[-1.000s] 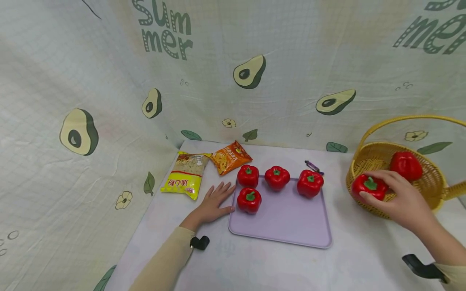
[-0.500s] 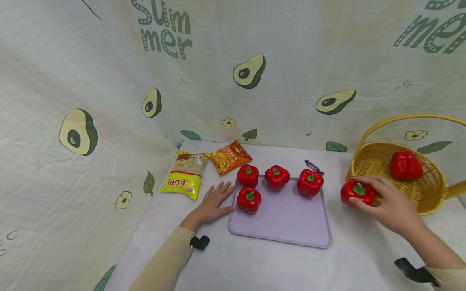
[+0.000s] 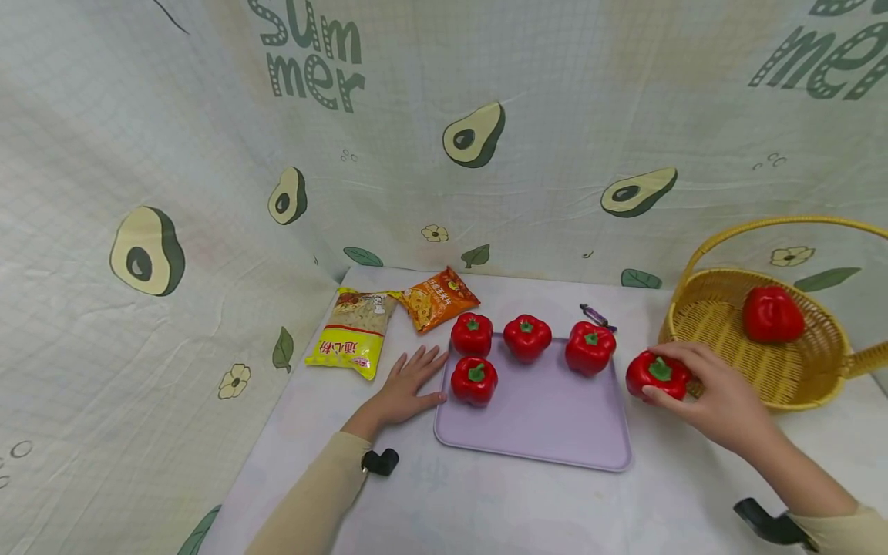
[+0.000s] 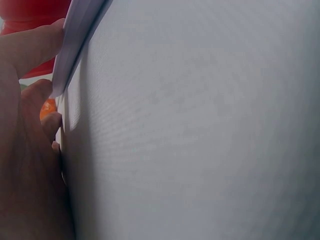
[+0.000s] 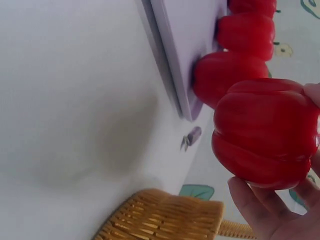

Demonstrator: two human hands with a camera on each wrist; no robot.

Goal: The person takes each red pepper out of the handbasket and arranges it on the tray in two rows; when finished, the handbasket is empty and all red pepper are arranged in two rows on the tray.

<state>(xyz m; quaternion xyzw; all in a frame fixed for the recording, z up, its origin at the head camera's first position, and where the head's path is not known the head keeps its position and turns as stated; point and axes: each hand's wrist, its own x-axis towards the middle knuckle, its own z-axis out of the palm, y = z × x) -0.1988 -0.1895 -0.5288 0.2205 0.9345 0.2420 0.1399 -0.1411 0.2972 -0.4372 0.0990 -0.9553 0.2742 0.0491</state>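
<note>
My right hand (image 3: pixel 718 397) grips a red bell pepper (image 3: pixel 657 377) with a green stem, held between the yellow wicker basket (image 3: pixel 819 389) and the lilac tray (image 3: pixel 548 424). In the right wrist view that bell pepper (image 5: pixel 265 132) hangs above the white table, fingers and thumb around it. Another red bell pepper (image 3: pixel 773 314) lies inside the basket. Several more stand on the tray, such as the front left pepper (image 3: pixel 475 381) and the right one (image 3: pixel 590 348). My left hand (image 3: pixel 405 389) lies flat with spread fingers on the table, its thumb at the tray's left edge.
A yellow bag of pasta (image 3: pixel 354 331) and an orange snack bag (image 3: pixel 440 301) lie behind the left hand. A small purple-wrapped item (image 3: pixel 597 317) sits behind the tray. The basket's tall handle (image 3: pixel 784 223) arches over it. A printed cloth (image 3: pixel 541 231) rises behind the table.
The right hand has carried its bell pepper leftward out over the basket's rim toward the tray. The left hand and the peppers on the tray have stayed in place.
</note>
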